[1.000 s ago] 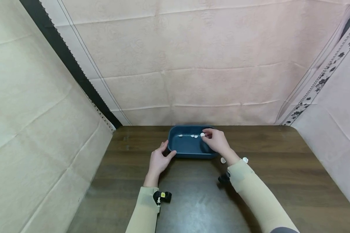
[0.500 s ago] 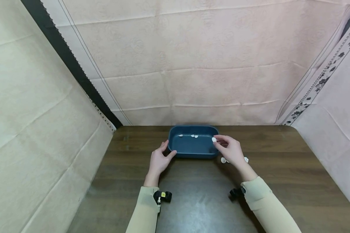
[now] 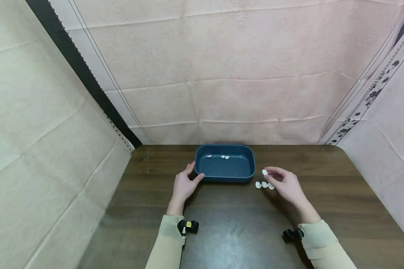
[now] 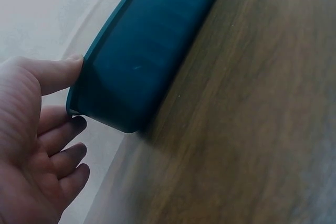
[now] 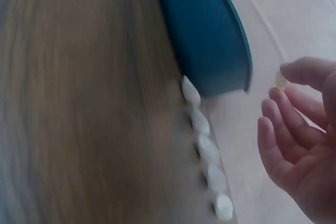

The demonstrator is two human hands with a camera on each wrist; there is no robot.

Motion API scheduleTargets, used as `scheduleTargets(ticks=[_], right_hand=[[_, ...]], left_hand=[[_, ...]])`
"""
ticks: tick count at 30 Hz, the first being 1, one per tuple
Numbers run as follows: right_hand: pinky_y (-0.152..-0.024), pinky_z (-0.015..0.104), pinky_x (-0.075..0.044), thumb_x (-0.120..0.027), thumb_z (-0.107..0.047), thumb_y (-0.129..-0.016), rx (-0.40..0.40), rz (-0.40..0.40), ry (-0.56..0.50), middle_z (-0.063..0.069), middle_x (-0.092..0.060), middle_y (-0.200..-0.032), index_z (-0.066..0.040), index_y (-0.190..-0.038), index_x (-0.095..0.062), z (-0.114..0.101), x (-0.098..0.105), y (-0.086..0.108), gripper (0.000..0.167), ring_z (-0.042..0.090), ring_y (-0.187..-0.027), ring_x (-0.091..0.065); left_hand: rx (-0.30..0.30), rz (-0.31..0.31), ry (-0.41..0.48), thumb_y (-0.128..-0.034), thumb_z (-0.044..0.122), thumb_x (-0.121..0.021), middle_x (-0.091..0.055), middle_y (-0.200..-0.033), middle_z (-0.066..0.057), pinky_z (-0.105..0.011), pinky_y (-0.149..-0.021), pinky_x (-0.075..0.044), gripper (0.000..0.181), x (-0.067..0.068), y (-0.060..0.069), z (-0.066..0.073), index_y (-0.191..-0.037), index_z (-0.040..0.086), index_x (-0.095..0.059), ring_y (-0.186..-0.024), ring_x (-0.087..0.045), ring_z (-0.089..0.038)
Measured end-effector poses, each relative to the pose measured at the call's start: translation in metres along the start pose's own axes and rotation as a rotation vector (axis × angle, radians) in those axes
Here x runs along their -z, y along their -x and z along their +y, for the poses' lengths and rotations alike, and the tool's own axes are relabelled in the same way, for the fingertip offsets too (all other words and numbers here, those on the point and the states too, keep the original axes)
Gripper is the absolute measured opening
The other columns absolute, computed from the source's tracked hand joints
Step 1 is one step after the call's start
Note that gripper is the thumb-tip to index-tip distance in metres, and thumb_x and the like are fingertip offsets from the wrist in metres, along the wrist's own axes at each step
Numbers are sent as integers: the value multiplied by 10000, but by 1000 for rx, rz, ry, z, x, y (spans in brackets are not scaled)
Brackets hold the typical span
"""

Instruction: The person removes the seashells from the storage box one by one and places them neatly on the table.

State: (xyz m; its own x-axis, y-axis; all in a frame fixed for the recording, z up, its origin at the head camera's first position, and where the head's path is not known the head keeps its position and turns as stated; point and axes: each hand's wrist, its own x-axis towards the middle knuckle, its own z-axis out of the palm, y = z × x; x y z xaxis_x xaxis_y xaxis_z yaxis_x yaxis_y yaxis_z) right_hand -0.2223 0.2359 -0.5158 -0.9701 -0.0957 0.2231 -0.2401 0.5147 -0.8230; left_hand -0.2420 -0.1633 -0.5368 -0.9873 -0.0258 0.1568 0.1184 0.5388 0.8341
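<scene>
Pale creased cloth hangs behind and at both sides, with a floral border down the right. Below it lies a brown wood-grain tabletop. Two pale green sleeves reach over it from the near edge. At the tabletop's far side sits a blue rectangular tray with rounded corners.

The left hand grips the tray's near left corner between thumb and index finger; its other fingers bend loosely, clear of the tray. The right hand is raised above the tabletop to the right of the tray, its thumb and index fingertip pinching one small white shell. A black camera sits at each wrist, left and right.

Smallest are the other white shells. Three loose shells show inside the tray, two close together and one farther left. Five more form a shell row on the tabletop, starting just beside the tray's near right corner; the right hand partly hides it from the head view.
</scene>
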Motion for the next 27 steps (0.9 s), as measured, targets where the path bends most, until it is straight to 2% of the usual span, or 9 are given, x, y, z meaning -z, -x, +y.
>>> scheduleTargets(ticks=[3,8,12,18,27], right_hand=[[-795,151,-559,-762,-264,-1025,-17,-23,8,119,-773,-1150,-64,-1308,-750,7,12,6,347,44,-970,-721],[-780,154,-544,-752,-305,-1031,-52,-6,53,119,-770,-1163,-74,-1316,-750,16,26,14,367,13,-970,-698],[-761,155,-531,-750,-287,-1032,-77,16,82,123,-770,-1147,-61,-1321,-745,22,32,17,367,-3,-954,-686],[-758,160,-536,-741,-294,-1038,-85,-7,109,134,-772,-1163,-50,-1313,-746,30,41,20,367,-5,-963,-686],[-752,122,-501,-737,-263,-1040,-112,22,142,162,-773,-1174,-37,-1303,-749,36,55,24,347,-105,-944,-644]], left_hand=[[3,1,3,-987,310,-806,-523,-1597,-109,-510,-1240,-340,678,0,0,0,-1574,99,-541,-1534,-416,-267],[4,1,4,-992,305,-803,-522,-1597,-117,-510,-1242,-337,669,0,0,0,-1572,100,-541,-1536,-411,-266],[5,-3,3,-995,316,-797,-513,-1605,-109,-511,-1241,-336,676,1,0,0,-1580,103,-532,-1541,-403,-265],[18,1,-3,-991,328,-800,-509,-1610,-113,-521,-1240,-336,685,-1,2,-1,-1585,119,-531,-1543,-403,-262],[7,-3,7,-990,319,-802,-514,-1603,-136,-535,-1238,-334,682,0,1,1,-1579,100,-535,-1542,-401,-279]])
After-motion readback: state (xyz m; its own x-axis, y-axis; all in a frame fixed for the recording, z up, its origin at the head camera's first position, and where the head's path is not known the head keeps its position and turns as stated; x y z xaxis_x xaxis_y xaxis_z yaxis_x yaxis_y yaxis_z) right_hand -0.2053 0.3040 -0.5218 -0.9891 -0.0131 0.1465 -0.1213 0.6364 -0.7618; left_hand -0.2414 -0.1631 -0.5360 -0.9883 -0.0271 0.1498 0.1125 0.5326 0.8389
